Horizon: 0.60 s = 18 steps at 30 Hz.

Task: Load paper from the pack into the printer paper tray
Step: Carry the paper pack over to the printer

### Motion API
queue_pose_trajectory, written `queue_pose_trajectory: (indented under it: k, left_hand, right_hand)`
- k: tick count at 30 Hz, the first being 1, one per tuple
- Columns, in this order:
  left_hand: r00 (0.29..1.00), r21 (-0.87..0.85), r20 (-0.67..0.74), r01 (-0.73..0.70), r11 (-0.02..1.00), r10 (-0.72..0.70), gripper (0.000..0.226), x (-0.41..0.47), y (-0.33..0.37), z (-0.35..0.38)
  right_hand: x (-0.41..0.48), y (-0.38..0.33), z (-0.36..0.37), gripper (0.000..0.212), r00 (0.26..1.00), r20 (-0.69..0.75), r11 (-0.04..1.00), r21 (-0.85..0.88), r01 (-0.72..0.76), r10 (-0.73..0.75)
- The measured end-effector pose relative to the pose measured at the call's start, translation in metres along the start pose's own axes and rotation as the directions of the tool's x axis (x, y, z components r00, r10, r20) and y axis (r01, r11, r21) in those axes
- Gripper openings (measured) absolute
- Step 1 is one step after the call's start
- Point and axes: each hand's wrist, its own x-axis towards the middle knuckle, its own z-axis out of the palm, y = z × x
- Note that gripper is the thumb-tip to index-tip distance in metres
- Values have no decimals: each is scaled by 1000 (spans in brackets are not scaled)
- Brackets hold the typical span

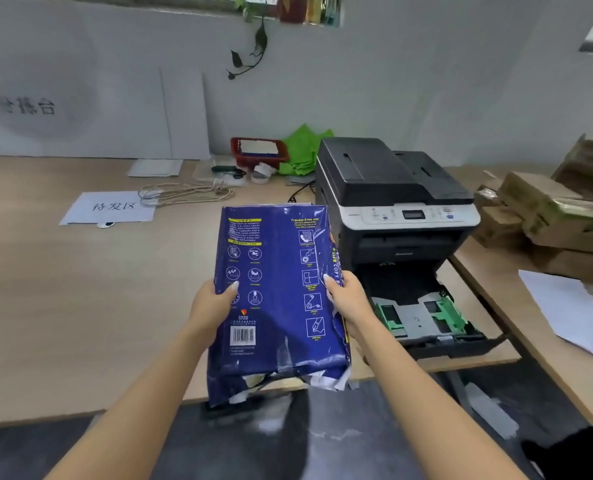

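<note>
Currently both grips closed on blue paper pack [274,299]: left hand [215,303] at its 9 o'clock edge, right hand [348,299] at 3 o'clock; pack held above surface [80,306], torn end down; printer [392,202] tray [423,317] pulled out at pack's 3 o'clock

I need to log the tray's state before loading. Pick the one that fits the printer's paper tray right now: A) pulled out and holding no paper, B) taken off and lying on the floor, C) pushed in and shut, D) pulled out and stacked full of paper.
A: the paper tray juts out of the printer, its grey floor and green guides bare.
</note>
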Motion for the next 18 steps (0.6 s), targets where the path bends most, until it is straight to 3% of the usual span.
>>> queue_pose_trajectory:
  k: [5,8,12,18]
  left_hand:
    - [999,45,-26,48,998,-47,25,67,-4,-2]
    - [998,59,-24,54,997,-52,27,104,-4,-3]
    - [996,53,-23,86,995,-85,28,147,-6,1]
    - [982,-16,-63,175,984,-176,29,185,-8,25]
  right_hand:
    - [63,6,22,12,999,30,999,-25,-38,38]
    - [96,3,34,24,995,46,996,-33,-84,85]
    - [135,1,43,10,992,66,994,-28,-103,105]
    - [194,5,45,18,978,125,982,-104,-155,168]
